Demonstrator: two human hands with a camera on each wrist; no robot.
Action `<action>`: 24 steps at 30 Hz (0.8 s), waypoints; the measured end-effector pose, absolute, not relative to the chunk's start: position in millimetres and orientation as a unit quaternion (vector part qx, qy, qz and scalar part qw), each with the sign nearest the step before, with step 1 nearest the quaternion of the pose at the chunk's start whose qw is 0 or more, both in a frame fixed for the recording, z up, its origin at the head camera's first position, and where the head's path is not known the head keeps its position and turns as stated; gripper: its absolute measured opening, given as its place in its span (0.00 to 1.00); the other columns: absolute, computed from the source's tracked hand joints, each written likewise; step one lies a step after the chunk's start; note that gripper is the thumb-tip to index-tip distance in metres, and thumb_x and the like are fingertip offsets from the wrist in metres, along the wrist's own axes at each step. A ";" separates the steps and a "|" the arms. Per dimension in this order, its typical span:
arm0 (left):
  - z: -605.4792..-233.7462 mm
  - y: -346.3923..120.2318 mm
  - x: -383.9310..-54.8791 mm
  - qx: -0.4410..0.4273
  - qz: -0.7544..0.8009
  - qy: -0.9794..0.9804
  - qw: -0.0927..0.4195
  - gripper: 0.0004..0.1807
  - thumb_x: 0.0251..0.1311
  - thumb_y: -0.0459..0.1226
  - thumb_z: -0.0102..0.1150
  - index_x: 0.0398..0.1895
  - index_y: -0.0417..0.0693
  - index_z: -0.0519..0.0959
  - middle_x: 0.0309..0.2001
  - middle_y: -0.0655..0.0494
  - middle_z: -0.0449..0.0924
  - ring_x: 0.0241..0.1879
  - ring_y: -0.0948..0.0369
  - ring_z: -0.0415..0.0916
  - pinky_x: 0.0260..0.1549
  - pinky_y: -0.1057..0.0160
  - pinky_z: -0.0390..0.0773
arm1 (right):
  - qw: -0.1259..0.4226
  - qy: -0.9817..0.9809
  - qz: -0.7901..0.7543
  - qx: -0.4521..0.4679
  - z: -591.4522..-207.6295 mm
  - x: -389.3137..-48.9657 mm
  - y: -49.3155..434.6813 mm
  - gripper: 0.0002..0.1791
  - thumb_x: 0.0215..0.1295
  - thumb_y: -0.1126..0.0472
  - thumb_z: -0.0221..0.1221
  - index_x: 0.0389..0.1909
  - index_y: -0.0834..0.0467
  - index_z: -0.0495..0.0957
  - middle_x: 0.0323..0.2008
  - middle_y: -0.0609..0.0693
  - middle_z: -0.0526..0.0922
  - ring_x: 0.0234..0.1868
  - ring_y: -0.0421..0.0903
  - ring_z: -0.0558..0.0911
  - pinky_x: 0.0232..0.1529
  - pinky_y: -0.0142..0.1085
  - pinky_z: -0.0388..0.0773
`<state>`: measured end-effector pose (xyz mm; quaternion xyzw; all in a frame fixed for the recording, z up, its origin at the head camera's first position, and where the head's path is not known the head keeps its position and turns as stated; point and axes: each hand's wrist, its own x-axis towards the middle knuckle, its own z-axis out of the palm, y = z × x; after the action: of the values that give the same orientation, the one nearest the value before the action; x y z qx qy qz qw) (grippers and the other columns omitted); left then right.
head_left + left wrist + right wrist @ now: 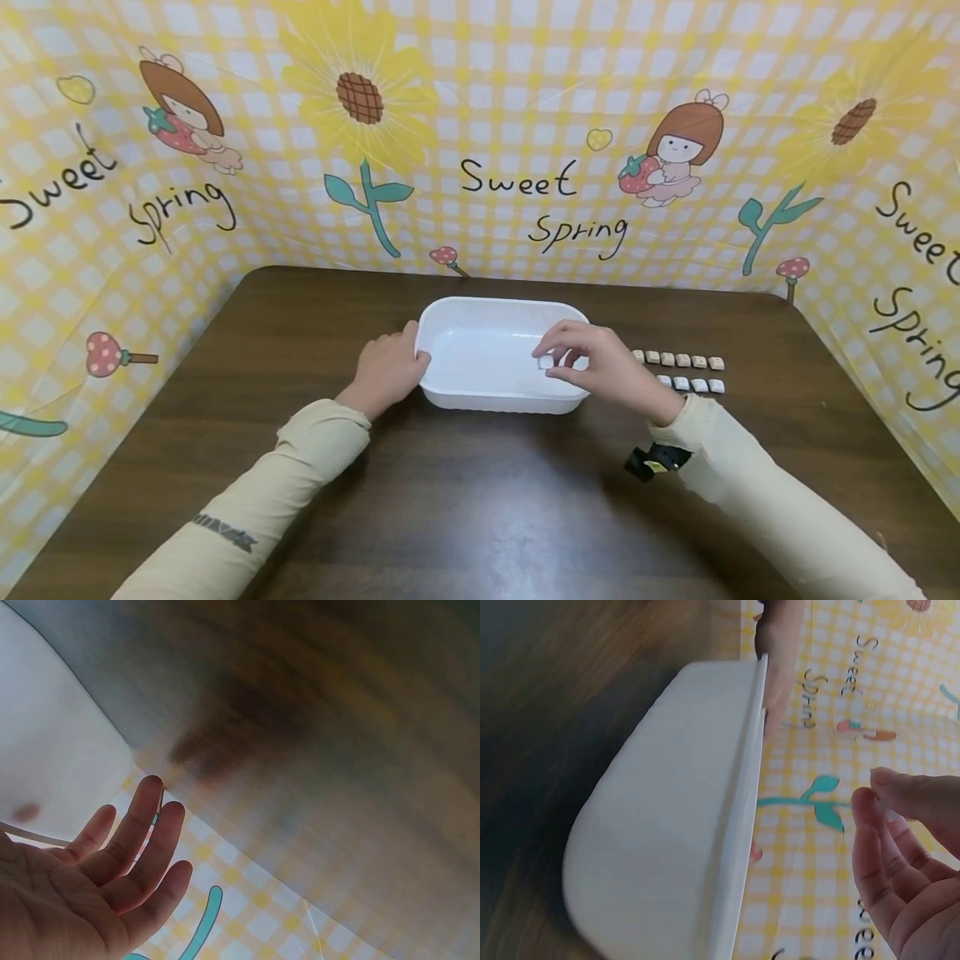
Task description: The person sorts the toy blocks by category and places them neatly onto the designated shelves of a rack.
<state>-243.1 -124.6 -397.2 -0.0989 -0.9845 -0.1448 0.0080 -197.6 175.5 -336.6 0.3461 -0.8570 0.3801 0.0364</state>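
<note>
A white plastic tub stands on the brown table. My left hand holds its left rim, with the thumb over the edge and the fingers outside; in the left wrist view those fingers stretch out beside the wall. Over the right part of the tub, my right hand pinches a small white keycap between thumb and fingertips. In the right wrist view the thumb and index finger meet, and the keycap is hard to make out. Two rows of similar keycaps lie right of the tub, partly hidden behind the right hand.
A yellow checked cloth with flowers and lettering hangs around the back and sides of the table. A dark strap sits at the right wrist.
</note>
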 end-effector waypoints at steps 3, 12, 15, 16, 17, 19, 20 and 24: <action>-397.1 -123.6 -243.2 -0.100 -0.144 -0.984 0.007 0.24 0.59 0.43 0.43 0.53 0.36 0.66 0.36 0.41 0.80 0.30 0.47 0.75 0.31 0.51 0.71 | 0.053 -0.864 0.371 0.335 -339.6 -197.1 189.8 0.15 0.49 0.71 0.66 0.40 0.61 0.82 0.39 0.50 0.82 0.31 0.37 0.78 0.32 0.30 0.78; -393.1 -123.7 -242.5 -0.101 -0.145 -0.984 0.001 0.24 0.60 0.43 0.43 0.54 0.35 0.66 0.36 0.40 0.79 0.29 0.49 0.74 0.31 0.53 0.71 | 0.095 -0.893 0.346 0.271 -347.8 -197.3 246.2 0.15 0.46 0.74 0.66 0.38 0.61 0.81 0.31 0.51 0.81 0.27 0.35 0.76 0.25 0.29 0.76; -392.3 -123.6 -242.7 -0.103 -0.147 -0.984 0.003 0.24 0.59 0.43 0.43 0.53 0.35 0.66 0.34 0.40 0.79 0.28 0.49 0.74 0.29 0.53 0.71 | 0.115 -0.908 0.317 0.247 -350.1 -196.7 269.2 0.15 0.46 0.74 0.67 0.37 0.59 0.82 0.31 0.49 0.82 0.27 0.32 0.75 0.26 0.29 0.75; -392.4 -123.6 -243.0 -0.104 -0.147 -0.984 0.003 0.24 0.59 0.43 0.43 0.53 0.35 0.66 0.34 0.41 0.79 0.27 0.49 0.74 0.29 0.54 0.71 | 0.120 -0.913 0.309 0.239 -351.0 -196.5 277.4 0.15 0.47 0.74 0.66 0.37 0.59 0.82 0.30 0.49 0.82 0.27 0.31 0.75 0.26 0.29 0.75; -392.4 -123.6 -243.1 -0.105 -0.147 -0.983 0.004 0.24 0.59 0.43 0.43 0.53 0.34 0.66 0.34 0.40 0.79 0.27 0.49 0.74 0.29 0.54 0.71 | 0.122 -0.917 0.301 0.231 -352.0 -196.5 285.7 0.15 0.47 0.73 0.66 0.37 0.59 0.81 0.30 0.49 0.82 0.27 0.30 0.74 0.25 0.29 0.74; -393.2 -123.7 -243.7 -0.105 -0.148 -0.983 0.003 0.24 0.59 0.43 0.43 0.53 0.35 0.66 0.34 0.41 0.79 0.27 0.50 0.73 0.30 0.54 0.71 | 0.124 -0.926 0.286 0.216 -354.5 -196.7 302.0 0.14 0.48 0.73 0.66 0.37 0.58 0.81 0.29 0.49 0.82 0.26 0.30 0.74 0.25 0.29 0.73; -393.6 -123.6 -243.9 -0.105 -0.148 -0.983 0.003 0.24 0.59 0.43 0.43 0.53 0.35 0.66 0.34 0.41 0.79 0.27 0.50 0.73 0.29 0.54 0.71 | 0.121 -0.929 0.283 0.207 -355.7 -196.8 309.9 0.13 0.49 0.72 0.66 0.37 0.59 0.81 0.28 0.50 0.82 0.25 0.29 0.74 0.25 0.29 0.73; -396.1 -123.3 -245.1 -0.105 -0.147 -0.984 0.004 0.24 0.59 0.43 0.43 0.53 0.35 0.66 0.33 0.41 0.79 0.27 0.50 0.73 0.28 0.55 0.70 | 0.100 -0.941 0.274 0.170 -359.9 -195.4 336.9 0.12 0.51 0.71 0.65 0.39 0.60 0.81 0.28 0.52 0.83 0.24 0.30 0.75 0.24 0.28 0.71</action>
<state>-245.1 -123.3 -396.1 -0.1049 -0.9835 -0.1473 0.0038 -195.4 336.9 -359.9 0.1700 -0.9413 0.2739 0.1003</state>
